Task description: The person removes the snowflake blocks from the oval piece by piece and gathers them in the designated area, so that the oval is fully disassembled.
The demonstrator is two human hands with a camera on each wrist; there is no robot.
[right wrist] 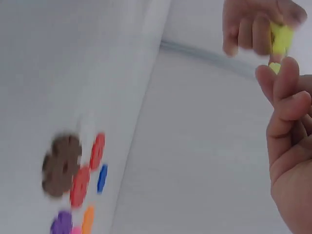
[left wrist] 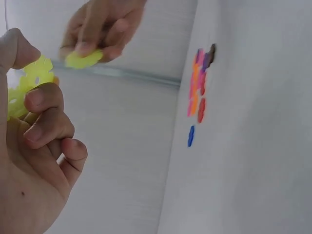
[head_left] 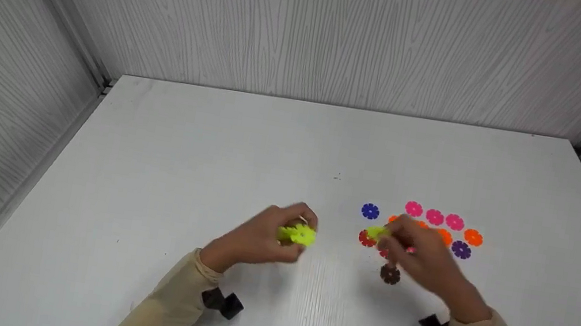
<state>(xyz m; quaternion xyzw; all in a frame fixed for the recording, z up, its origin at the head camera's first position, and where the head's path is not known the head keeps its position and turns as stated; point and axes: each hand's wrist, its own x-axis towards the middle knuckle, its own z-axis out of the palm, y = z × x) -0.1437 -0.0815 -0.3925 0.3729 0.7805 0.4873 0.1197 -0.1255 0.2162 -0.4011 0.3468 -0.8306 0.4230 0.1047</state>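
Note:
My left hand [head_left: 261, 234] grips a small cluster of yellow notched discs [left wrist: 38, 73] between thumb and fingers; at least two discs look joined there. Across from it, my right hand [head_left: 422, 254] pinches a single yellow notched disc [left wrist: 84, 59] by its edge. Both hands are raised above the table, with a gap between them. Below and around the right hand lie flat flower-shaped discs, among them a brown disc [head_left: 390, 274], a red disc [head_left: 367, 238] and a blue disc [head_left: 370, 211]. The right hand hides part of this group in the head view.
Several pink discs [head_left: 434, 217] form the group's far row, with an orange disc [head_left: 473, 237] and a purple disc [head_left: 461, 249] at its right side. The white table [head_left: 224, 141] meets a grey wood-grain wall [head_left: 345, 37] at the back.

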